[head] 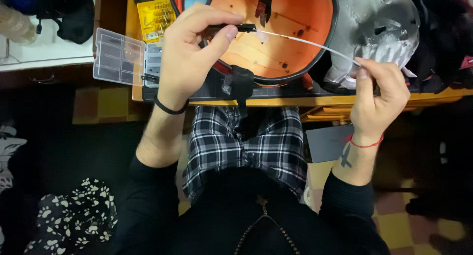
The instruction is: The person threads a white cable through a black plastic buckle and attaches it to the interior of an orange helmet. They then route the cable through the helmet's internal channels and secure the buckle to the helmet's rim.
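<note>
We have one head-worn view, looking steeply down from close above; the bench [276,101] edge crosses the upper frame, our lap and floor fill the lower half.

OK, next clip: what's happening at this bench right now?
A seated person holds a thin white cable stretched between both hands over an orange helmet shell lying open side up on the bench. The left hand pinches a small black fitting at one end; the right hand pinches the other end. A grey helmet liner lies beside the shell, and a clear compartment box sits open at the left.
</note>
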